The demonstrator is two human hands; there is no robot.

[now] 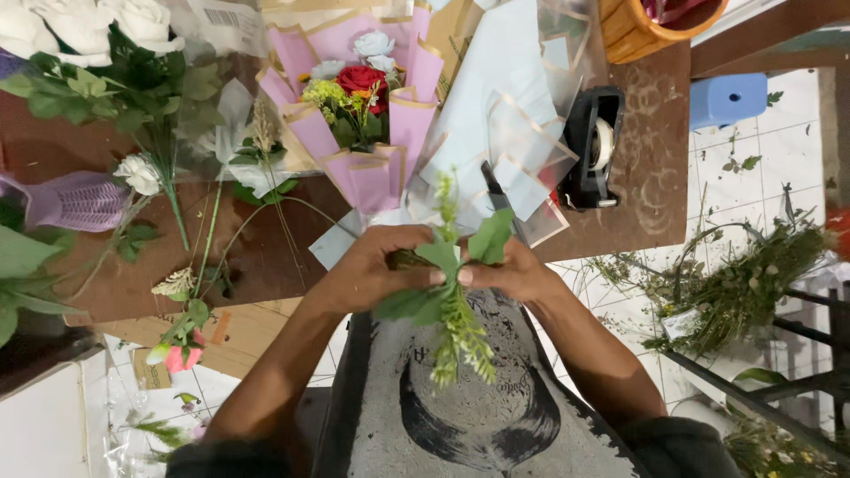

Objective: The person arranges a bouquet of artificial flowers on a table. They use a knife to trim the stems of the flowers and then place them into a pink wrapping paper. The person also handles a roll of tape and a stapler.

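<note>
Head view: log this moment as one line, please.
left hand: grips leafy green sprig | right hand: grips same sprig | ahead on table: pink-wrapped bouquet, tape dispenser

The table (637, 177) is dark, matt wood with pale ring marks, and the floor (779, 142) to the right is glossy white tile. The bouquet (359, 106) at the far side sits in smooth matt pink paper with gold edges, beside clear shiny film (522, 133) and a black plastic tape dispenser (591, 146). The sprig (456, 310) between the hands has matt green leaves, and the near shirt (469, 407) is grey cloth with a worn print.
</note>
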